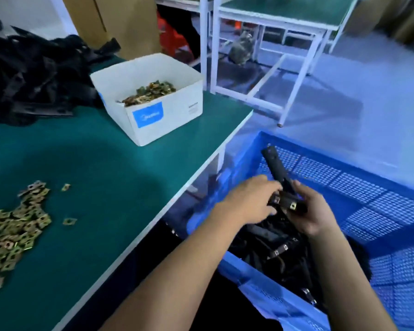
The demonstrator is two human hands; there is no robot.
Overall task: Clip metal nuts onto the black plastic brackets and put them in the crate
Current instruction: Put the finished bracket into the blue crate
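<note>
Your right hand [314, 211] has its grip curled round a black plastic bracket [283, 185] (metal nuts already clipped on) above the blue crate [359, 187]. Your left hand [247, 201] touches it, fingers fairly straight. Loose metal nuts [14, 228] lie on the bench [105, 177] left of the crate.

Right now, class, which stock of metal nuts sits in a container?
The nuts in the white box at the table's far edge; the other nuts lie loose on the green mat at the left.
</note>
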